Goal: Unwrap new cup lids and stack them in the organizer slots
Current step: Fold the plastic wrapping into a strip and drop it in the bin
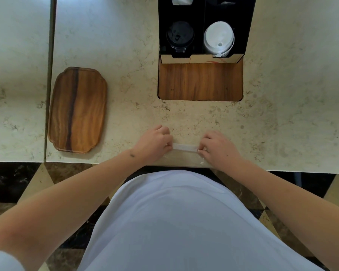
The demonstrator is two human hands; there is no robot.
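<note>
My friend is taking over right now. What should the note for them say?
Left hand and right hand each pinch an end of a white strip over clear plastic wrap at the counter's near edge.
The organizer holds black lids in the left slot and white lids in the right.
Done: both slots hold stacks.
Left: I cannot tell whether more lids still need unwrapping; none are visible on the counter.

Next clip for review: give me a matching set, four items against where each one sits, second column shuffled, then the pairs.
Items:
1. black lids
2. white lids
3. wooden tray
4. clear wrapper

Places:
A. stretched between both hands at the counter's near edge
B. organizer's right slot
C. on the counter, far left
D. organizer's left slot

Pairs: 1-D, 2-B, 3-C, 4-A
</note>
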